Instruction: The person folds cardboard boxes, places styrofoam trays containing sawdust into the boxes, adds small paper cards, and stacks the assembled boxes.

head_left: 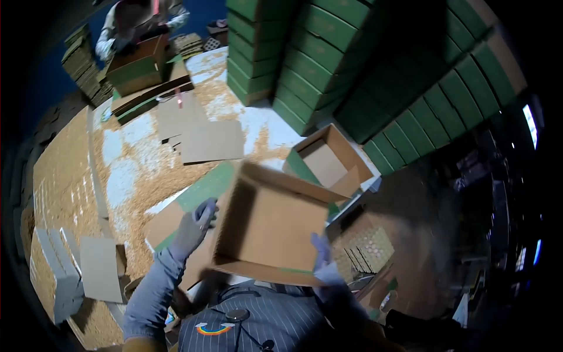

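Note:
An open cardboard box (275, 226), brown inside, is tilted in front of my body with its hollow side facing me. My right hand (322, 255), in a grey-blue glove, grips its right edge near the lower corner. Just left of the box is my left hand (196, 229), also gloved, its fingers extended and slightly bent; whether they touch the box wall I cannot tell. Beneath that hand lies a flat green and brown cardboard sheet (202, 190), partly covered by the box.
Behind is another open box (322, 161). Tall stacks of green boxes (316, 56) stand at the back right. Grey cardboard pieces (212, 142) lie on the sawdust-strewn table (123, 176). Across it, a person (138, 23) handles a green box (138, 67). Egg trays (369, 249) sit lower right.

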`<state>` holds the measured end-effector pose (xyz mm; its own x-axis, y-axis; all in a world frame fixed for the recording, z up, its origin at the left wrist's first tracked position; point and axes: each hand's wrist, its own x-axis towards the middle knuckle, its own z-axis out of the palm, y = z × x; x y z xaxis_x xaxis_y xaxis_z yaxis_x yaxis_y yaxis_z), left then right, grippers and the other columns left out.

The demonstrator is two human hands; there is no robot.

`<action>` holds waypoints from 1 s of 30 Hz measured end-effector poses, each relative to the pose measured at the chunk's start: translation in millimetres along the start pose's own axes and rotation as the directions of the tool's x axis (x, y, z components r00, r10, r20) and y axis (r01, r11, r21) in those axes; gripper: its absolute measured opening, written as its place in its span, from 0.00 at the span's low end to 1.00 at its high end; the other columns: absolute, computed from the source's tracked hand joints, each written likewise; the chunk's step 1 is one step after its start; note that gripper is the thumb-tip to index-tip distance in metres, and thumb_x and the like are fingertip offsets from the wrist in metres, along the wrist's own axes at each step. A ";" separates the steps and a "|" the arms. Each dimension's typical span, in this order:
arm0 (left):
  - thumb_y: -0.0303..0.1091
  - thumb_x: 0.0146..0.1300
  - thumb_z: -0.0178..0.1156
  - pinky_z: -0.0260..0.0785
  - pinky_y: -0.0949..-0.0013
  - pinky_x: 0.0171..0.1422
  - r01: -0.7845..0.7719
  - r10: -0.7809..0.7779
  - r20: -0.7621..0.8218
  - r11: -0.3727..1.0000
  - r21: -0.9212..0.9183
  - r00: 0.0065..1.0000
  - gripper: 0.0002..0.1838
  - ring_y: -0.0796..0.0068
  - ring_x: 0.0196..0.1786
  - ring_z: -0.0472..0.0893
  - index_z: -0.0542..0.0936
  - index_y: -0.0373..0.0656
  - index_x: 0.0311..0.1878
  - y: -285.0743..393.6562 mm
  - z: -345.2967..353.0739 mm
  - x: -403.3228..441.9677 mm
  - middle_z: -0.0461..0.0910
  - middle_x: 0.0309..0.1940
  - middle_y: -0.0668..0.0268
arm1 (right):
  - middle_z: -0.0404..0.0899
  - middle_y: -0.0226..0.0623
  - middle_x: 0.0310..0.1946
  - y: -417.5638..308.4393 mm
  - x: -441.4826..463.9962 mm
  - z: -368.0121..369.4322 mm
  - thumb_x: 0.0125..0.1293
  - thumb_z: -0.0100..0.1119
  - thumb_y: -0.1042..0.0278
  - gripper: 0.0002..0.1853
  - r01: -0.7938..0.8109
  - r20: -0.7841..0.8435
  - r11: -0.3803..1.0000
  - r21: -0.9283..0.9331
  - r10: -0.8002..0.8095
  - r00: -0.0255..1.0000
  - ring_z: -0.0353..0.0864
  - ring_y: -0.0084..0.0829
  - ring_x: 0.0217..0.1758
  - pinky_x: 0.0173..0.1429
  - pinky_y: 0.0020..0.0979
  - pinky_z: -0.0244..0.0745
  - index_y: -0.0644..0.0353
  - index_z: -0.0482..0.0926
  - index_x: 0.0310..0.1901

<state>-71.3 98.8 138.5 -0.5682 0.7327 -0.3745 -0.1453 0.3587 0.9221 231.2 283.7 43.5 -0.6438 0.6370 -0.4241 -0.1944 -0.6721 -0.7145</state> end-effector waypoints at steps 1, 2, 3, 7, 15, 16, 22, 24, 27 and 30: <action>0.47 0.72 0.51 0.67 0.65 0.62 -0.157 0.156 0.018 0.984 0.079 0.988 0.26 0.64 0.58 0.78 0.73 0.36 0.62 12.1 16.5 31.3 0.79 0.54 0.51 | 0.72 0.47 0.58 5.2 -9.4 -81.6 0.68 0.56 0.63 0.25 0.297 0.109 0.716 -0.632 -0.297 0.949 0.72 0.40 0.62 0.64 0.42 0.71 0.64 0.66 0.63; 0.46 0.72 0.51 0.66 0.66 0.64 -0.313 0.310 0.044 0.938 0.148 0.950 0.25 0.64 0.59 0.77 0.73 0.36 0.62 18.9 35.5 69.2 0.78 0.56 0.52 | 0.70 0.47 0.59 11.9 -18.2 -165.5 0.69 0.56 0.61 0.25 0.276 0.208 0.038 -0.960 -0.563 0.800 0.72 0.41 0.62 0.64 0.44 0.71 0.66 0.66 0.62; 0.48 0.73 0.49 0.65 0.66 0.65 -0.394 0.384 0.088 0.903 0.174 0.919 0.26 0.65 0.60 0.76 0.72 0.35 0.63 28.5 54.2 107.2 0.77 0.57 0.54 | 0.71 0.47 0.59 -9.2 -46.5 -159.2 0.68 0.55 0.55 0.28 0.296 0.041 0.306 -0.905 -0.629 0.777 0.72 0.41 0.61 0.63 0.42 0.71 0.65 0.66 0.63; 0.49 0.70 0.54 0.62 0.65 0.69 -0.404 0.348 0.247 0.885 0.233 0.904 0.32 0.62 0.64 0.72 0.67 0.32 0.66 46.7 126.1 260.4 0.73 0.62 0.52 | 0.70 0.47 0.60 -86.1 -108.1 -145.3 0.69 0.49 0.40 0.36 0.558 -0.459 0.821 -0.120 -0.544 0.702 0.72 0.44 0.61 0.65 0.42 0.69 0.63 0.62 0.66; 0.74 0.50 0.58 0.52 0.60 0.75 -0.229 -0.345 0.523 0.620 0.750 0.779 0.63 0.54 0.73 0.59 0.44 0.36 0.75 42.9 218.6 329.2 0.57 0.71 0.44 | 0.67 0.46 0.63 -71.0 14.0 -238.8 0.72 0.49 0.53 0.30 0.213 0.192 -0.066 -0.975 -0.734 0.651 0.69 0.42 0.64 0.66 0.43 0.68 0.61 0.61 0.68; 0.72 0.56 0.55 0.55 0.61 0.72 -0.135 -0.336 0.526 0.732 0.668 0.781 0.57 0.57 0.70 0.63 0.49 0.37 0.75 44.8 216.6 313.3 0.62 0.68 0.46 | 0.67 0.39 0.64 -74.8 36.9 -236.4 0.72 0.52 0.52 0.30 0.174 0.228 -0.148 -0.974 -0.653 0.722 0.68 0.35 0.65 0.64 0.37 0.69 0.60 0.61 0.68; 0.34 0.68 0.59 0.69 0.69 0.61 0.016 -0.003 0.389 0.999 -0.028 0.921 0.20 0.69 0.57 0.75 0.76 0.35 0.59 -73.4 213.9 259.9 0.79 0.53 0.57 | 0.75 0.37 0.57 -160.1 183.9 -157.2 0.73 0.47 0.45 0.30 0.137 -0.042 0.981 -0.135 -0.144 0.989 0.76 0.33 0.56 0.60 0.34 0.73 0.59 0.65 0.66; 0.41 0.73 0.51 0.65 0.67 0.66 0.224 -0.230 0.245 0.973 0.055 0.942 0.22 0.64 0.62 0.74 0.74 0.35 0.61 -44.4 214.9 222.3 0.78 0.55 0.52 | 0.75 0.38 0.57 -178.2 193.9 -161.4 0.73 0.44 0.42 0.31 -0.044 -0.118 0.986 -0.161 0.025 0.993 0.76 0.35 0.58 0.61 0.36 0.73 0.59 0.67 0.65; 0.46 0.71 0.50 0.44 0.57 0.79 -0.429 0.375 0.217 0.700 0.571 0.901 0.35 0.45 0.75 0.53 0.56 0.31 0.71 -97.5 172.6 168.1 0.55 0.71 0.40 | 0.77 0.39 0.39 -168.2 161.4 -156.3 0.71 0.41 0.39 0.27 -0.149 -0.291 0.974 -0.172 0.094 0.952 0.74 0.38 0.37 0.40 0.40 0.70 0.56 0.74 0.50; 0.53 0.64 0.58 0.41 0.47 0.78 -0.186 0.326 -0.024 0.597 0.780 0.945 0.41 0.41 0.74 0.52 0.57 0.32 0.70 -74.0 103.7 53.5 0.54 0.70 0.39 | 0.78 0.40 0.28 -101.7 101.1 -126.5 0.69 0.46 0.46 0.21 -0.233 -0.188 0.763 -0.603 0.148 0.971 0.74 0.37 0.26 0.30 0.41 0.70 0.55 0.80 0.40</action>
<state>-6.9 171.4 40.1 -0.6038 0.7955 -0.0508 0.6510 0.5288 0.5446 279.5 464.2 2.9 -0.5151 0.5896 -0.6221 0.4483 -0.4333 -0.7818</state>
